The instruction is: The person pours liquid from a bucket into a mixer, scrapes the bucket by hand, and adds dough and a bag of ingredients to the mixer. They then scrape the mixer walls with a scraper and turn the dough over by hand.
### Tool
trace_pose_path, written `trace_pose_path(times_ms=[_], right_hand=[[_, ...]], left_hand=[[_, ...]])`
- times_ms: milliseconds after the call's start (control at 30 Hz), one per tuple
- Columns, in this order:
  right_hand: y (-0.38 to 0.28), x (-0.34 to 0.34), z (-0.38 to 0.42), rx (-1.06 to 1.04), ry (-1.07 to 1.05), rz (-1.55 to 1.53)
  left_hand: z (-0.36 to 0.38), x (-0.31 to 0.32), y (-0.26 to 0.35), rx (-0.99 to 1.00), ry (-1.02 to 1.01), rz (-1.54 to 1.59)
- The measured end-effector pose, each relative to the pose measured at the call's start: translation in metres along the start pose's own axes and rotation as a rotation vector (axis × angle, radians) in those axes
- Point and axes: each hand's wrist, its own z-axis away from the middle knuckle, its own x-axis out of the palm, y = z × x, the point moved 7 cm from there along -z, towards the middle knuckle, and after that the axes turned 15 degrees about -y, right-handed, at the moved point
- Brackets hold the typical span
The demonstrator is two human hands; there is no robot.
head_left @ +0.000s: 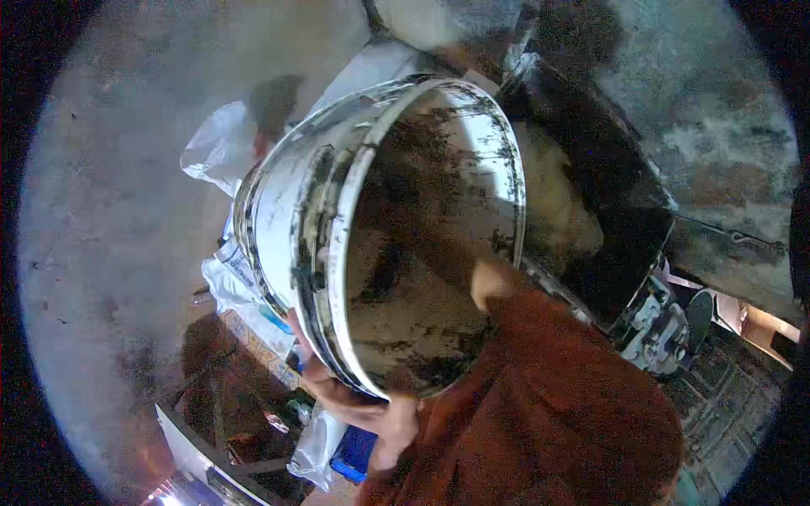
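A white bucket (274, 219) with dark, flaky stains lies tilted in front of me, its mouth facing me. My left hand (375, 422) supports it from below, the fingers wrapped round its outer side near the rim. My right hand (451, 260) reaches inside the bucket. Shadow and blur hide its fingers, so whether it holds anything does not show. The bucket's inner wall is brownish with black patches and a bright strip near the upper right.
Behind on the right is a large dark trough-like container (629, 211) with a pale mass in it. A metal mechanism (658, 329) sits below it. Plastic bags (215, 148) and a blue item (354, 454) are at the left and below. Concrete floor (110, 211) surrounds them.
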Motion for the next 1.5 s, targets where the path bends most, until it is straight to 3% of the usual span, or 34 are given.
trace_pose_path(times_ms=[67, 267, 433, 500, 533, 567, 633, 700, 733, 900, 933, 1000, 1033, 1100, 1133, 1233, 1300, 1333, 1400, 1433, 1467, 1500], right_hand=[[0.001, 0.021, -0.021, 0.032, -0.039, 0.011], [0.019, 0.053, -0.022, -0.049, -0.175, 0.031], [0.041, 0.024, 0.070, -0.391, -0.409, -0.040], [0.046, 0.000, 0.127, -0.555, -0.543, -0.148], [0.051, -0.013, 0.155, -0.607, -0.604, -0.214], [0.060, -0.026, 0.171, -0.587, -0.595, -0.216], [0.063, -0.054, 0.238, -0.956, -0.821, -0.349], [0.141, -0.063, 0.282, -0.984, 0.652, 0.300], [0.144, -0.070, 0.300, -0.971, 0.662, 0.308], [0.174, -0.100, 0.350, 0.185, -0.247, -0.006], [0.180, -0.099, 0.356, 0.188, -0.239, -0.009], [0.177, -0.105, 0.369, -0.030, -0.110, 0.238], [0.185, -0.103, 0.374, -0.032, -0.104, 0.236], [0.202, -0.121, 0.377, -0.002, 0.108, 0.032], [0.211, -0.124, 0.378, -0.006, 0.109, 0.021], [0.187, -0.164, 0.401, -0.036, 0.278, 0.027], [0.181, -0.179, 0.410, -0.195, 0.332, -0.410], [0.187, -0.177, 0.405, -0.191, 0.339, -0.415], [0.216, -0.138, 0.366, -0.657, 0.225, -1.296], [0.283, -0.077, 0.346, -0.394, 0.576, -0.786], [0.347, -0.013, 0.330, 0.040, 0.845, -0.319], [0.297, -0.038, 0.338, 0.024, 0.761, -0.172]], left_hand=[[-0.004, 0.003, 0.001, 0.086, -0.024, -0.005], [0.001, 0.004, -0.007, -0.049, 0.037, 0.031], [0.004, 0.002, -0.023, -0.199, 0.111, 0.106], [0.010, -0.006, -0.039, -0.259, 0.149, -0.042], [0.001, -0.002, -0.034, -0.294, 0.138, 0.127], [0.018, 0.000, -0.035, -0.370, 0.406, 0.316], [0.002, -0.004, -0.035, -0.307, 0.272, 0.315], [-0.008, 0.005, -0.015, -0.271, 0.117, 0.377], [-0.009, 0.004, -0.015, -0.253, 0.132, 0.338], [-0.011, 0.011, -0.013, -0.336, 0.252, 0.573], [-0.015, 0.005, -0.019, -0.307, 0.129, 0.420], [-0.007, 0.007, -0.031, -0.313, 0.170, 0.511], [-0.005, 0.004, -0.033, -0.327, 0.215, 0.599], [-0.016, 0.005, -0.029, -0.338, 0.161, 0.483], [-0.020, 0.007, -0.028, -0.334, 0.197, 0.464], [-0.038, 0.012, -0.014, -0.328, 0.191, 0.382], [-0.047, 0.011, 0.001, -0.314, 0.113, 0.282], [-0.051, 0.008, 0.005, -0.324, 0.052, 0.186], [-0.056, 0.003, 0.009, -0.390, 0.042, 0.201], [-0.059, 0.001, 0.007, -0.459, 0.037, 0.215], [-0.062, 0.000, 0.000, -0.532, 0.051, 0.262], [-0.070, -0.002, -0.003, -0.520, 0.039, 0.263]])
